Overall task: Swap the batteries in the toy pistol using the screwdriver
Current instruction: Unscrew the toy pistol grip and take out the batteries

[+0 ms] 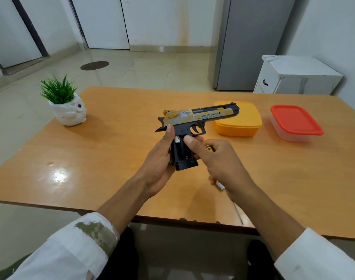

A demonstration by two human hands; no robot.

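Note:
A black and gold toy pistol [200,116] is held above the wooden table [112,158], barrel pointing right. My left hand [162,158] grips its black grip from the left, thumb up on the frame. The battery bay in the grip lies open, and a white battery [177,139] shows at its top. My right hand [219,160] holds a yellow-and-black screwdriver [210,148] in its curled fingers, and its thumb presses at the bay. A silver-white end, maybe another battery [220,185], sticks out below that hand.
An orange lidded box [245,126] sits just behind the pistol's muzzle. A clear box with a red lid [295,122] stands further right. A white owl pot with a green plant [68,110] is at the table's far left corner. A white cabinet [293,75] stands beyond.

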